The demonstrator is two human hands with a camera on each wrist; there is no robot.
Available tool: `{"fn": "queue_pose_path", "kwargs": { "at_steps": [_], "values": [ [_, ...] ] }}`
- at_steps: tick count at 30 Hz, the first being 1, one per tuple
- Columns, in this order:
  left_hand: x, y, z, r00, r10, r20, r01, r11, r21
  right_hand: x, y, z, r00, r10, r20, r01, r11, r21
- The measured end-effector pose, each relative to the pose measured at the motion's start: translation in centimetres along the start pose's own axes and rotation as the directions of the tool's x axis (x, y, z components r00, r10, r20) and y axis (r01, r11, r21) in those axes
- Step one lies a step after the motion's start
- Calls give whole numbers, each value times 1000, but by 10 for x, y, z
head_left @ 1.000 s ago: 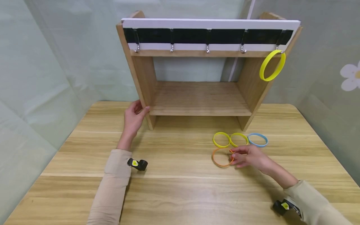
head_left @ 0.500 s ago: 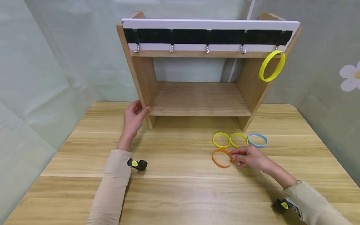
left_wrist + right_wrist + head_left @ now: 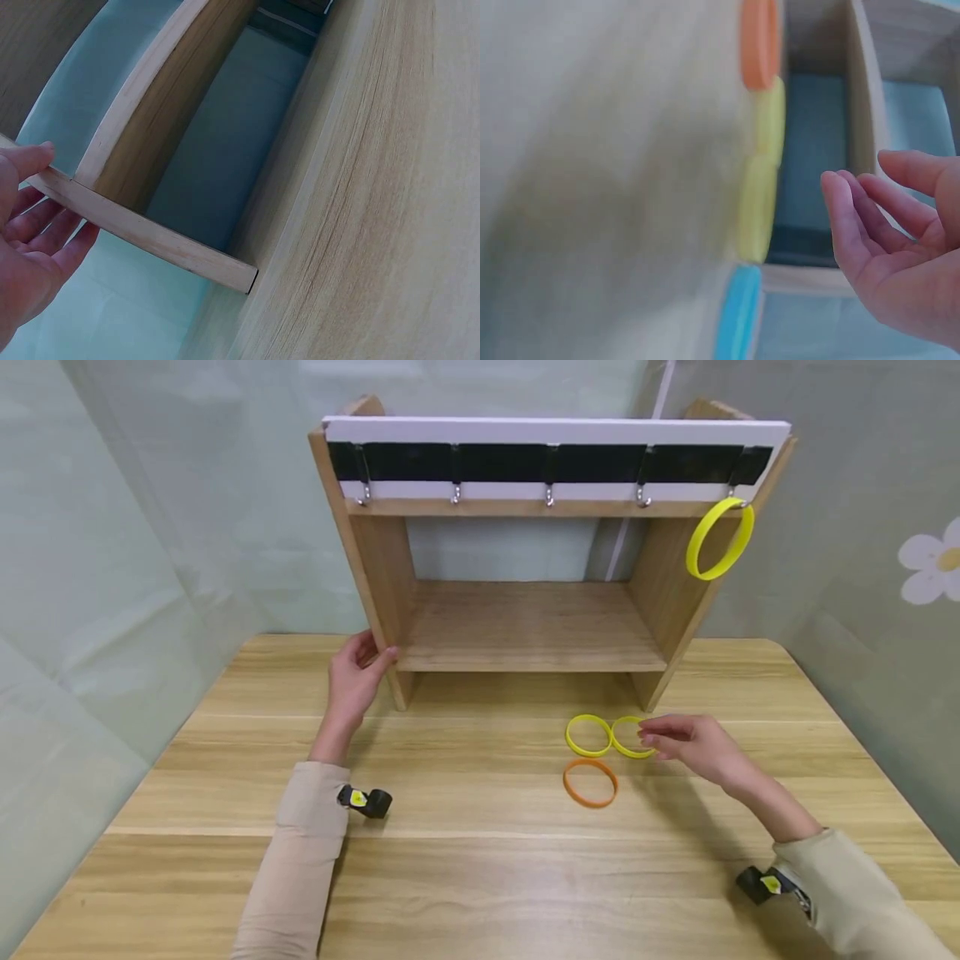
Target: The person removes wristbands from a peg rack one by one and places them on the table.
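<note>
My left hand (image 3: 352,681) grips the left side panel (image 3: 150,231) of a wooden shelf (image 3: 528,627), thumb on the front edge and fingers behind. My right hand (image 3: 701,747) hovers over the table with relaxed, slightly bent fingers and nothing between them. Two yellow wristbands lie side by side; the right one (image 3: 632,755) is partly covered by my right fingertips in the head view. An orange wristband (image 3: 566,781) lies just in front of them. A blue wristband (image 3: 737,315) shows in the right wrist view and is hidden behind my right hand in the head view.
Across the shelf's top runs a white board (image 3: 562,429) with a black strip (image 3: 498,463) and several metal hooks. Another yellow wristband (image 3: 692,553) hangs from the rightmost hook. The shelf stands toward the back of the wooden table (image 3: 480,877).
My right hand has let go of the orange wristband, which lies flat, and has moved away and slightly right over the blue one. My left hand keeps its grip on the shelf.
</note>
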State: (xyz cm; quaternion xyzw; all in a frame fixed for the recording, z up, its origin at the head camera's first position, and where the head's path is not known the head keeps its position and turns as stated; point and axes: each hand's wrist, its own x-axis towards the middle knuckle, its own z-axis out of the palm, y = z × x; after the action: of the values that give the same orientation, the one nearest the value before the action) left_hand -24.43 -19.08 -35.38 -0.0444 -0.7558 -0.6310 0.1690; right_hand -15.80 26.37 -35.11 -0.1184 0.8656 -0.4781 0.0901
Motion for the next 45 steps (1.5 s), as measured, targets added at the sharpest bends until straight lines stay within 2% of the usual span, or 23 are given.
{"fn": "queue_pose_path", "kwargs": {
  "at_steps": [6,10,15,20,22,24,25,28,31,34,35,40,45],
  "values": [
    [0,-1,0,1000,-10,-2,10,1000,6,8,-12,-28,998,-12,-64,10,1000,-27],
    [0,-2,0,1000,-11,-2,11,1000,13,14,-25,-47,990,-47,-132,44,999,-22],
    [0,-1,0,1000,0,-4,0,1000,12,21,-47,-67,967,-87,-238,99,994,42],
    [0,-1,0,1000,2,2,-2,1000,7,28,-68,-79,952,-61,-299,100,988,115],
    [0,-1,0,1000,3,3,-3,1000,9,30,-74,-83,948,-57,-314,121,975,189],
    [0,-2,0,1000,4,2,-4,1000,14,31,-78,-85,946,-55,-321,154,944,293],
    [0,-2,0,1000,5,2,-5,1000,17,32,-80,-86,947,-54,-318,175,915,364],
    [0,-2,0,1000,4,0,-4,1000,22,35,-85,-87,954,-42,-298,214,790,574],
    [0,-2,0,1000,4,1,-4,1000,20,37,-89,-87,963,-30,-268,221,660,718],
    [0,-2,0,1000,3,3,-3,1000,18,38,-91,-86,968,-36,-247,222,575,788],
    [0,-2,0,1000,2,4,-2,1000,19,38,-91,-86,969,-39,-242,223,553,803],
    [0,-1,-1,1000,-4,6,4,1000,20,40,-92,-84,971,-59,-233,232,483,844],
    [-1,0,-1,1000,-1,13,1,1000,19,42,-93,-81,963,-94,-252,268,404,874]
  ]
}}
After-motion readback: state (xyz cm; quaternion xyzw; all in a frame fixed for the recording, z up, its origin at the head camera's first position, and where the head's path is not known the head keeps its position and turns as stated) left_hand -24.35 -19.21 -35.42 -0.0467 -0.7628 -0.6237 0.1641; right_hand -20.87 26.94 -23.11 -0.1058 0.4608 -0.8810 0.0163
